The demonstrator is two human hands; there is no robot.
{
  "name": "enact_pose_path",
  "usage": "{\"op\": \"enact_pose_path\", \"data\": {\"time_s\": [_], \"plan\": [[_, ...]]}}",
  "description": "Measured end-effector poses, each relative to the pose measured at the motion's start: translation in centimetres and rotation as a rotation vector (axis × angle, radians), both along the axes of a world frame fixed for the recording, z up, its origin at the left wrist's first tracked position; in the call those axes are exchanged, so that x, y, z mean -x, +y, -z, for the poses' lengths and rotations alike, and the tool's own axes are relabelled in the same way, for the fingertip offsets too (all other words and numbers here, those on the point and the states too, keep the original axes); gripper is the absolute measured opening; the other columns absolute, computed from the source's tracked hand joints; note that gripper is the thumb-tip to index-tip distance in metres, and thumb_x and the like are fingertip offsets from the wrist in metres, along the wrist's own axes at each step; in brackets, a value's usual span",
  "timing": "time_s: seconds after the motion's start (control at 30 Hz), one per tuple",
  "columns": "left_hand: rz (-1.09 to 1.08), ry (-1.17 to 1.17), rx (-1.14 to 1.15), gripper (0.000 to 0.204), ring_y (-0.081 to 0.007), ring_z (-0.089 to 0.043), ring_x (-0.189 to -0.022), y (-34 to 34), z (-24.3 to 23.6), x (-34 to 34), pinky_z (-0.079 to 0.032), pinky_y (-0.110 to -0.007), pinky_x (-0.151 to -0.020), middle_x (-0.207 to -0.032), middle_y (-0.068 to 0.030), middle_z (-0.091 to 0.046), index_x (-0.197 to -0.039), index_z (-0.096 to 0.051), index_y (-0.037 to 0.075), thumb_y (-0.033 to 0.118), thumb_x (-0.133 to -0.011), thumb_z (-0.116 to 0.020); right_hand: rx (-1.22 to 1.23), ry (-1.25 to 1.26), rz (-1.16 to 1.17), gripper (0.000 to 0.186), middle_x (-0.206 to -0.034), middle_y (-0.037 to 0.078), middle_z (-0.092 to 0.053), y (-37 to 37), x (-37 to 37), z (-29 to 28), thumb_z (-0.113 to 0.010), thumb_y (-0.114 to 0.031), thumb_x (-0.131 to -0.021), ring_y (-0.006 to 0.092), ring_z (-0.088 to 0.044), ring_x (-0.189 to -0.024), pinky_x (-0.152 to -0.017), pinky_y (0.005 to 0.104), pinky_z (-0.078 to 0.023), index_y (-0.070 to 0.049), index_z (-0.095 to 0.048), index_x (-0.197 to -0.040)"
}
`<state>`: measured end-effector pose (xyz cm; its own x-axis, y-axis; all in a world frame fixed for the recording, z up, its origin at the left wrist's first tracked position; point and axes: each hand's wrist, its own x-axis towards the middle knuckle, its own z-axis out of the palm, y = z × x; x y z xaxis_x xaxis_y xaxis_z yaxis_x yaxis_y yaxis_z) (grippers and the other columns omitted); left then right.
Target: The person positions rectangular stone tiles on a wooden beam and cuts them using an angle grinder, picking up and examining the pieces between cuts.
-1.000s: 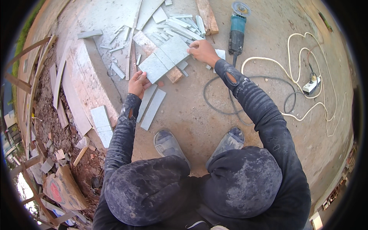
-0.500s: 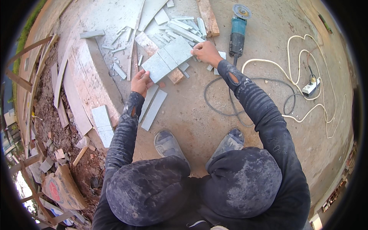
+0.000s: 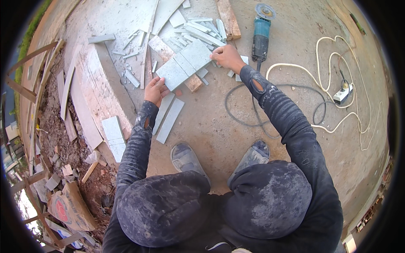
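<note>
A pale grey-green stone tile (image 3: 184,63) with lines across it lies over a wooden block (image 3: 193,83). My left hand (image 3: 156,90) grips its near left corner, the fingers closed on the edge. At its right end, my right hand (image 3: 228,57) pinches the other edge between thumb and fingers. Two narrow tile strips (image 3: 170,121) lie on the ground just below my left hand. Behind the tile is a heap of cut strips and offcuts (image 3: 204,31). The undersides of both grips are hidden.
An angle grinder (image 3: 261,36) lies right of the offcuts, its dark cord (image 3: 236,114) looping behind my right forearm. Farther right are a white power strip (image 3: 342,93) and a cream cable (image 3: 320,82). A concrete ledge (image 3: 99,80) holds another marked tile (image 3: 113,137). Rubble and a torn sack (image 3: 71,206) lie left.
Both hands keep the same hold on the tile, which stays in place. Only a slight shift of the whole view shows.
</note>
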<state>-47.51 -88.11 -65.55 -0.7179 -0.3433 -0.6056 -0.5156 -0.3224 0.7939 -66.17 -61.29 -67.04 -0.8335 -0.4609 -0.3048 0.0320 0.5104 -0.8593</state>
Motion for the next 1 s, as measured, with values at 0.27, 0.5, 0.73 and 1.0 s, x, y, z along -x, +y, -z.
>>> {"op": "enact_pose_path", "data": {"time_s": [0.27, 0.5, 0.73, 1.0], "plan": [[-0.119, -0.014, -0.015, 0.029, -0.0217, -0.066, -0.088, -0.3, -0.9, -0.9, -0.056, -0.029, -0.073, -0.102, -0.0109, -0.064, -0.119, -0.054, 0.003, 0.023, -0.099, -0.056, -0.143, 0.445, 0.405, 0.046, -0.105, 0.018, -0.066, 4.6, -1.3, -4.0, -0.069, -0.031, -0.079, 0.0326, -0.062, -0.098, -0.086, 0.0404, -0.048, -0.002, -0.063, -0.114], [-0.381, 0.113, 0.526, 0.026, -0.0134, -0.06, -0.074, -1.0, 1.4, -3.4, -0.053, -0.026, -0.056, -0.091, -0.0066, -0.062, -0.109, -0.061, 0.002, 0.023, -0.094, -0.063, -0.543, 0.397, 0.568, 0.098, -0.133, 0.029, -0.046, 7.8, -1.5, -0.4, -0.075, -0.05, -0.072, 0.0422, -0.044, -0.126, -0.105, 0.0463, -0.036, 0.004, -0.032, -0.141], [-0.18, 0.313, 0.739, 0.024, -0.0077, -0.056, -0.072, 4.1, -3.0, -2.9, -0.051, -0.021, -0.057, -0.088, -0.0022, -0.06, -0.108, -0.063, 0.002, 0.021, -0.095, -0.062, -0.506, 0.111, 0.572, 0.09, -0.119, 0.026, -0.057, 9.3, 3.0, -0.1, -0.08, -0.05, -0.066, 0.0363, -0.058, -0.111, -0.094, 0.0446, -0.047, 0.007, -0.046, -0.127], [0.382, 0.264, 0.353, 0.027, -0.0094, -0.062, -0.079, 9.9, -6.9, -2.1, -0.052, -0.024, -0.066, -0.092, -0.0035, -0.065, -0.111, -0.062, 0.001, 0.025, -0.097, -0.059, 0.524, -0.296, 0.585, 0.033, -0.08, 0.006, -0.062, 14.0, 2.2, -2.0, -0.074, -0.024, -0.078, 0.0121, -0.062, -0.071, -0.059, 0.0282, -0.049, 0.001, -0.063, -0.096]]}}
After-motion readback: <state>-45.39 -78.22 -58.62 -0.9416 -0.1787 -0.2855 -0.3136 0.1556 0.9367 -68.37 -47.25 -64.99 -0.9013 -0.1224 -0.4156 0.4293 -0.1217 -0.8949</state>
